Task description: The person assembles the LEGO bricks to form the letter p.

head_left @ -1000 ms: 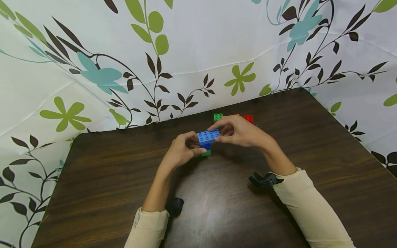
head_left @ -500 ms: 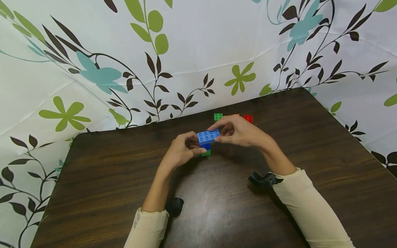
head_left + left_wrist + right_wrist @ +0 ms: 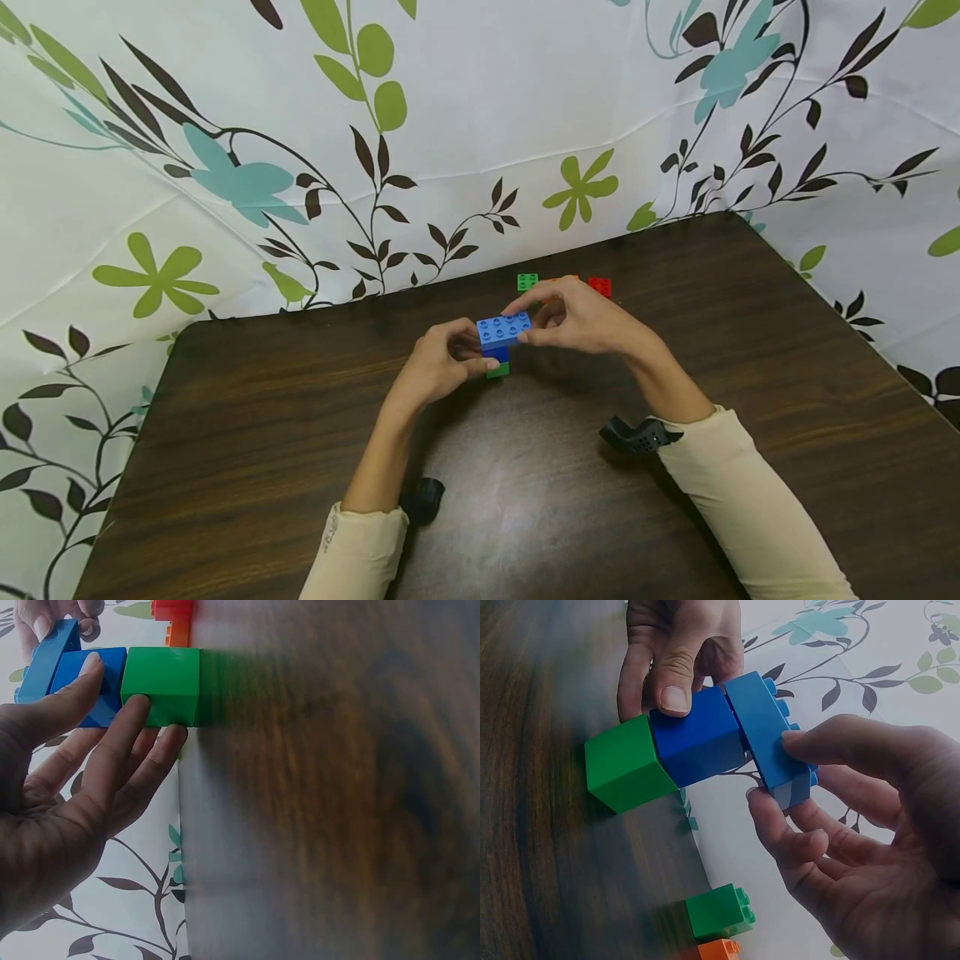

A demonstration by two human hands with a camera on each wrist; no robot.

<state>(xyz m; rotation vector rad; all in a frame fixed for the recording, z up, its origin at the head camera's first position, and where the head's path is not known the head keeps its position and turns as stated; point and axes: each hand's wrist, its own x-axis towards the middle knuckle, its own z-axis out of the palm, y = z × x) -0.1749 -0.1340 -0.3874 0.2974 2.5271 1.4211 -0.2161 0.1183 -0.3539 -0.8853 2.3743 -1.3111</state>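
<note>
A tall stack stands on the table, with a green block [image 3: 626, 765] at the bottom and a dark blue block [image 3: 697, 739] on it. Across the top lies a longer light blue brick [image 3: 501, 331] with two rows of studs, jutting out to the right. A narrow dark gap shows along part of its underside in the right wrist view. My left hand [image 3: 435, 367] grips the dark blue block, thumb on the near face and fingers behind; some fingertips reach the green block. My right hand [image 3: 581, 317] pinches the overhanging right end of the light blue brick.
Behind my right hand, a small green brick [image 3: 527, 282], a partly hidden orange brick [image 3: 718, 950] and a red brick [image 3: 599, 287] line the back of the dark wooden table [image 3: 262, 433]. A leaf-patterned cloth [image 3: 487, 83] hangs beyond the table's far edge.
</note>
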